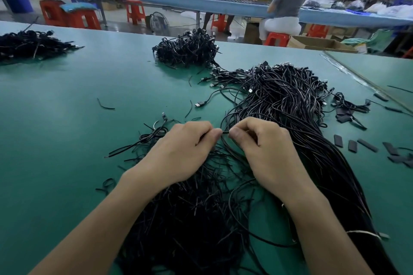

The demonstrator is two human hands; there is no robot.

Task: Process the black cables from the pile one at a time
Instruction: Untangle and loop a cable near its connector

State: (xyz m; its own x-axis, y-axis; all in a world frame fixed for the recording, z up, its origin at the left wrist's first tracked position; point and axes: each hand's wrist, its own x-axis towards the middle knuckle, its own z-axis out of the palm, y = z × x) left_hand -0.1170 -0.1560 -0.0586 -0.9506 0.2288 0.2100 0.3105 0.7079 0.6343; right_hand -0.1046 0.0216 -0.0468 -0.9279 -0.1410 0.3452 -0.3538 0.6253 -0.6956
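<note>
Mid-cable: left hand and right hand both pinch one thin black cable end between them. Next: likely sleeve it, precise fingertip alignment needed.

The wide green matte desk carries a long sprawling pile of thin black cables with USB plugs on the right. A tangle of short black cable ends lies near centre, touching that pile. A rounded black cable bundle sits far centre, and another black cable heap lies far left. Flat black sleeve pieces are scattered at the right, and curved black offcuts left of centre.
</note>
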